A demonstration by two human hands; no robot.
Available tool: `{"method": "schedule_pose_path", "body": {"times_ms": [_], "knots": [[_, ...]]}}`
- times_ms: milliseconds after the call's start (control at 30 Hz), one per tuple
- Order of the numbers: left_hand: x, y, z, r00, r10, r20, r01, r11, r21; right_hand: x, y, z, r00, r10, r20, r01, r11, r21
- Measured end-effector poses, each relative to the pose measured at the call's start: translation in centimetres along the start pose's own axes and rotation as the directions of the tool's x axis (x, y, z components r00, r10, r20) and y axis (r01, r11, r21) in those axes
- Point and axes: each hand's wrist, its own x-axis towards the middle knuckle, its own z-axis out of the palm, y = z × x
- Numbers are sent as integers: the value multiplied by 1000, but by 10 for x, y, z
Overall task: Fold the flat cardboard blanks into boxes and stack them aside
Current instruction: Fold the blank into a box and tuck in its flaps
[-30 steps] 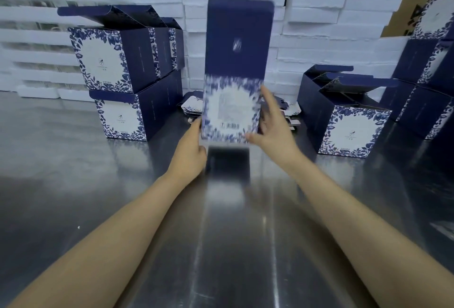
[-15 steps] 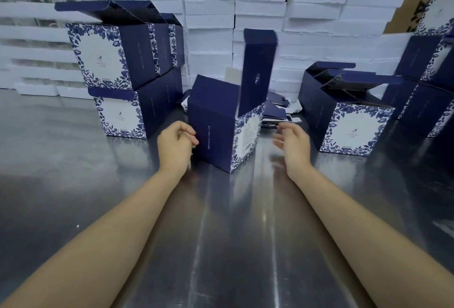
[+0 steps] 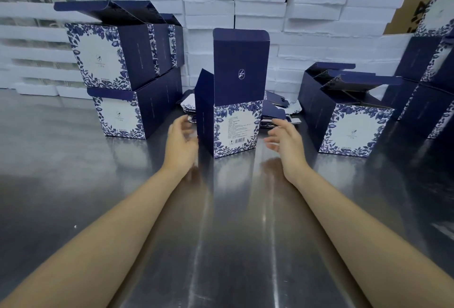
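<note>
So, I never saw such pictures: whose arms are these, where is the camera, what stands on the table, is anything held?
No machine here: these are a person's two bare arms. The camera sits on the person's head and looks forward and down. On the shiny metal table stands a blue box with its lid upright. The left hand and right hand are open on either side of it and hold nothing; whether they touch it is unclear. At the left two finished boxes are stacked, another box stands at the right, flat blanks lie behind, and white slabs are piled at the back.
</note>
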Motion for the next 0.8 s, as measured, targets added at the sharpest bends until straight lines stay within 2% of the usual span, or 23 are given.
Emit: {"method": "schedule_pose_path", "body": {"times_ms": [67,167,267,400,467,600,633,700,767,800], "knots": [[9,-6,-3,996,-90,2,90,994,62,-2,0,1,998,-42,42,44,997,-60],[19,-12,-1,971,-210,112,185,962,202,-7,-3,8,988,-72,137,86,991,-101],[19,-14,9,940,-191,283,61,910,411,-10,-3,12,981,-62,183,86,988,-126],[18,-14,9,923,-208,323,31,879,476,-10,0,8,978,-75,194,123,962,-245],[18,-13,8,929,-164,331,19,916,402,-9,1,8,978,-54,202,106,960,-260],[13,-6,0,985,-56,160,43,996,84,-4,1,6,982,-16,190,50,983,-177],[11,-6,-3,991,-25,135,25,1000,-1,-3,1,6,989,-26,147,47,989,-143],[7,-4,-6,997,34,76,-28,997,-75,-2,0,4,995,-95,-40,89,987,-136],[6,-3,-4,996,83,28,-81,994,-73,-4,0,0,952,-200,-233,164,972,-167],[6,-3,-3,994,100,41,-96,992,-78,-6,-1,-1,928,-254,-271,211,961,-177]]}}
